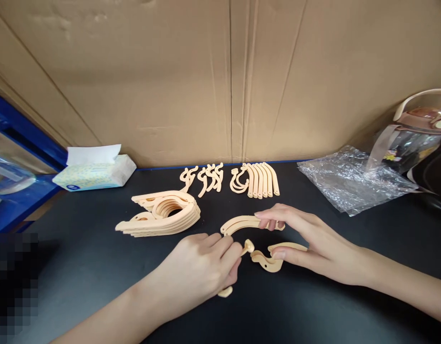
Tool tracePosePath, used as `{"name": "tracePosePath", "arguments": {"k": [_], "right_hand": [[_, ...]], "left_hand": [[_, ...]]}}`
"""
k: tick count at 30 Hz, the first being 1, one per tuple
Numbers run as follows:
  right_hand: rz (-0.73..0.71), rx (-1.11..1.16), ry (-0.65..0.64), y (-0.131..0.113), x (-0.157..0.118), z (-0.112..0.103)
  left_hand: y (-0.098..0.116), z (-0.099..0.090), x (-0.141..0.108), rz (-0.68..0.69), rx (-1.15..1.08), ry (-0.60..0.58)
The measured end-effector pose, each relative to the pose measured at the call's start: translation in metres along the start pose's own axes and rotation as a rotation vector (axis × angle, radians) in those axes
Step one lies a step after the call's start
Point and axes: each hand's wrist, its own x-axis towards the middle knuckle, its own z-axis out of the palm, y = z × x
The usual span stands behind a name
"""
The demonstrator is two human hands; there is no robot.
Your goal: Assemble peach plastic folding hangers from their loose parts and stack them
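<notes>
My left hand (211,263) is closed around a beige plastic piece (247,247); a knobbed end sticks out above the fingers and another end shows below, its middle hidden. To the right, my right hand (302,234) has thumb and fingers spread apart. Its fingertips touch a pair of curved beige hanger arms (240,223) lying side by side. The thumb rests on a beige hanger part (270,264) with a curved, notched end and a small hole. Behind my left hand lies a stack of folded beige hangers (166,224).
At the back of the black table (99,286) are small wavy beige pieces (213,177), beige hooks (238,181) and a row of curved arms (261,180). A tissue pack (95,173) stands left; clear plastic wrap (349,179) and a drink bottle (410,138) are right. Cardboard (152,86) stands behind.
</notes>
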Motion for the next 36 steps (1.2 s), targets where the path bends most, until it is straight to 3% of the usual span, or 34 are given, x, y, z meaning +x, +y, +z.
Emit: {"name": "tracePosePath", "arguments": {"k": [3, 6, 9, 11, 14, 16, 19, 23, 30, 33, 36], "right_hand": [[-0.014, 0.031, -0.050, -0.005, 0.008, 0.003], [-0.057, -0.030, -0.003, -0.003, 0.014, 0.006], [-0.012, 0.058, 0.024, 0.001, 0.018, 0.005], [0.033, 0.143, 0.043, 0.003, 0.020, 0.001], [0.069, 0.223, 0.104, 0.006, 0.020, -0.005], [0.077, 0.273, 0.155, 0.008, 0.018, -0.007], [0.098, 0.324, 0.088, 0.010, 0.016, -0.008], [0.068, 0.427, -0.142, 0.008, 0.018, -0.010], [0.137, 0.539, -0.417, 0.011, 0.031, -0.018], [0.177, 0.578, -0.440, 0.022, 0.034, -0.018], [0.214, 0.601, -0.311, 0.036, 0.033, -0.017]], "left_hand": [[-0.001, 0.004, 0.009, 0.047, 0.071, 0.006], [-0.002, 0.010, 0.015, 0.054, 0.109, 0.016], [-0.001, 0.013, 0.020, -0.033, -0.034, 0.042], [0.002, 0.012, 0.024, -0.220, -0.374, -0.012], [0.008, 0.009, 0.027, -0.650, -1.159, -0.157], [0.011, 0.008, 0.026, -0.880, -1.567, -0.205], [0.010, 0.011, 0.022, -1.029, -1.811, -0.153], [0.001, 0.014, 0.020, -1.033, -1.797, -0.039], [-0.007, 0.014, 0.031, -0.938, -1.754, -0.147], [-0.005, 0.010, 0.029, -0.914, -1.641, -0.117], [-0.001, 0.005, 0.021, -0.850, -1.203, -0.063]]}}
